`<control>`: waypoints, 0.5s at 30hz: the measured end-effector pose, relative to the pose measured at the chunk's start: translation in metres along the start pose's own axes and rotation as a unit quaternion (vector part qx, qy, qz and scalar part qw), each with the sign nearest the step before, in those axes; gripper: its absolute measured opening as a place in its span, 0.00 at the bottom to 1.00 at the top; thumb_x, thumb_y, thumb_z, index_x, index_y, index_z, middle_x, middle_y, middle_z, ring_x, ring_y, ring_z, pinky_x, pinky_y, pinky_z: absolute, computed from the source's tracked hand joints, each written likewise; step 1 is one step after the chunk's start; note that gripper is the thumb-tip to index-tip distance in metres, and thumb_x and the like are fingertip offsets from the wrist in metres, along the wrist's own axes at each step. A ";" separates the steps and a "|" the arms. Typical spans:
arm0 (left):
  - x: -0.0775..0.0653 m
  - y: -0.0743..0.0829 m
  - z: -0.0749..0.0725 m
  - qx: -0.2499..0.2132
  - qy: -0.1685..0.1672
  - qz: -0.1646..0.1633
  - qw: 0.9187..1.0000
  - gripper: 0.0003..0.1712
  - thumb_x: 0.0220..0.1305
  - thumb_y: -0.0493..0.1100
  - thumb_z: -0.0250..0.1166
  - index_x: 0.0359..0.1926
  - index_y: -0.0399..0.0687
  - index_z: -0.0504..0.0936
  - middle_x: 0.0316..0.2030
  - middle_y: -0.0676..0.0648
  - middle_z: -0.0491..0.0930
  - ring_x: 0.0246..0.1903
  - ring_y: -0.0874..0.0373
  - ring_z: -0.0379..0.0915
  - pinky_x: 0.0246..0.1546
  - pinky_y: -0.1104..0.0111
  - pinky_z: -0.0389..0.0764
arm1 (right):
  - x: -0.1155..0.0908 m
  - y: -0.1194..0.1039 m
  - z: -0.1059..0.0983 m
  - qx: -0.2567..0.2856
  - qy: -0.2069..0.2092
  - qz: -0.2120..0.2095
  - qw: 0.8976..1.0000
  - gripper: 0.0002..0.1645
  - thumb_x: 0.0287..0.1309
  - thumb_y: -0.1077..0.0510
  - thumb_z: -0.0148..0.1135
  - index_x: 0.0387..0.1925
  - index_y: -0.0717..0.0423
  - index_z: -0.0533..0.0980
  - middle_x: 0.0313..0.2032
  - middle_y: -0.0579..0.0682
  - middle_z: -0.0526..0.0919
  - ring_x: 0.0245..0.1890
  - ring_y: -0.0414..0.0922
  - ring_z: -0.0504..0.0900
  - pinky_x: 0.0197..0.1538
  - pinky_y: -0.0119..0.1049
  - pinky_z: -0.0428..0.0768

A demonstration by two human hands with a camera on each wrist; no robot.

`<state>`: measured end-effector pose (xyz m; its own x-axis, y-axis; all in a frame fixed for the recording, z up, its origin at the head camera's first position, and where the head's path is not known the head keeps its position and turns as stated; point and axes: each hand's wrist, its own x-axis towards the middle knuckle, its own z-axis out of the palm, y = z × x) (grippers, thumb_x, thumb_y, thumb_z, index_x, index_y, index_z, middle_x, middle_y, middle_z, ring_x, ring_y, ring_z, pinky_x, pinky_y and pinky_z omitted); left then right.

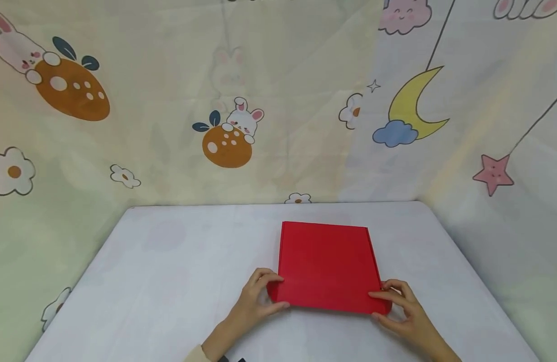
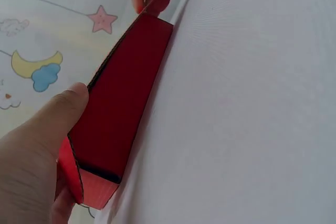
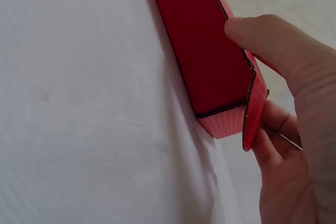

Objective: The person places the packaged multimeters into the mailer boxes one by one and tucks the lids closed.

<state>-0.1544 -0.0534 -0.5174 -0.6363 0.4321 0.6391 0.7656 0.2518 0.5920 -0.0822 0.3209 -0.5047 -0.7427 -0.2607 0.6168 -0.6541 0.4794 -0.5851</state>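
Observation:
A flat red cardboard box [image 1: 328,264] lies on the white table, its lid lowered over the top. Rounded side flaps stick out at the lid's two front corners. My left hand [image 1: 251,304] grips the left front corner, thumb on the lid's front edge and fingers on the flap [image 2: 71,169]. At the right front corner my right hand [image 1: 407,311] pinches the lid the same way, with its thumb at the edge and fingers behind the other flap [image 3: 255,109]. Under the lid's edge, the box's dark red front wall [image 2: 121,93] shows in both wrist views.
White cloth covers the table [image 1: 192,251] around the box. Behind it and at both sides hangs a printed curtain [image 1: 287,100] with rabbits, flowers, a moon and a star. A small dark object [image 1: 241,359] peeks in at the bottom edge by the left sleeve [image 1: 196,354].

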 end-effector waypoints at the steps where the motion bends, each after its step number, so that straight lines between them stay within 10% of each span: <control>1: -0.001 0.000 0.000 -0.004 0.002 -0.013 1.000 0.27 0.51 0.46 0.77 0.51 0.49 0.78 0.49 0.50 0.73 0.50 0.58 0.70 0.49 0.71 0.79 | 0.000 0.000 0.000 -0.010 0.005 0.008 1.000 0.37 0.25 0.76 0.78 0.47 0.56 0.82 0.47 0.57 0.71 0.53 0.40 0.67 0.56 0.17 0.67; 6: -0.001 -0.001 0.001 -0.025 0.001 -0.048 0.999 0.31 0.49 0.44 0.78 0.53 0.48 0.75 0.49 0.51 0.75 0.49 0.59 0.72 0.47 0.65 0.81 | -0.002 0.001 -0.002 -0.008 0.022 0.012 1.000 0.38 0.24 0.75 0.79 0.47 0.58 0.82 0.46 0.55 0.75 0.51 0.39 0.70 0.53 0.16 0.70; 15: 0.011 0.022 -0.007 -0.133 -0.006 -0.093 0.987 0.30 0.46 0.29 0.76 0.51 0.32 0.74 0.45 0.37 0.77 0.44 0.47 0.76 0.41 0.56 0.84 | -0.005 0.002 -0.003 0.151 -0.017 0.089 0.984 0.33 0.38 0.84 0.68 0.52 0.71 0.75 0.49 0.53 0.72 0.52 0.37 0.72 0.56 0.24 0.75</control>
<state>-0.1451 -0.0493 -0.4942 -0.7609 0.4106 0.5024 0.5826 0.0915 0.8076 -0.0791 0.3253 -0.5073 -0.8502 -0.2261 0.4755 -0.5225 0.2510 -0.8149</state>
